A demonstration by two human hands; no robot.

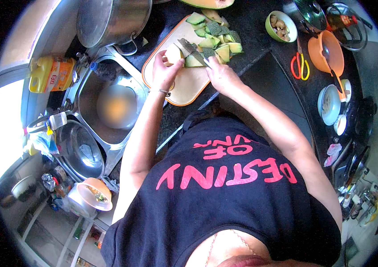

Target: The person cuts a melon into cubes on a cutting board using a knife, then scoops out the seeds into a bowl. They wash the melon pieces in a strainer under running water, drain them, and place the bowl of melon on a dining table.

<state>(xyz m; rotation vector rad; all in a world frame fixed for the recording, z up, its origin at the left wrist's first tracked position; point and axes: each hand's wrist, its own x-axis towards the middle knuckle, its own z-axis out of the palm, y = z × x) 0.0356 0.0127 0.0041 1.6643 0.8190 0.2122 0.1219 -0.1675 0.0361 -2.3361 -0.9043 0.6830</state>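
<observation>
A pale cutting board with an orange rim (189, 87) lies on the dark counter. My left hand (168, 70), at its left part, grips a pale piece of melon (174, 55). My right hand (221, 74) holds a kitchen knife (192, 49) by the handle, its blade beside that piece and pointing up and left. Green melon rind pieces (223, 52), several with netted skin, are heaped on the board's upper right and over its edge. A cut melon portion (209, 2) lies beyond the board at the top of the view.
Left of the board are a large steel pot (113, 20) and a steel sink (92, 131). A yellow jug (52, 74) stands behind the sink. On the right are a green bowl of food (281, 27), scissors (299, 65), an orange pan (325, 53) and a light-blue bowl (329, 105).
</observation>
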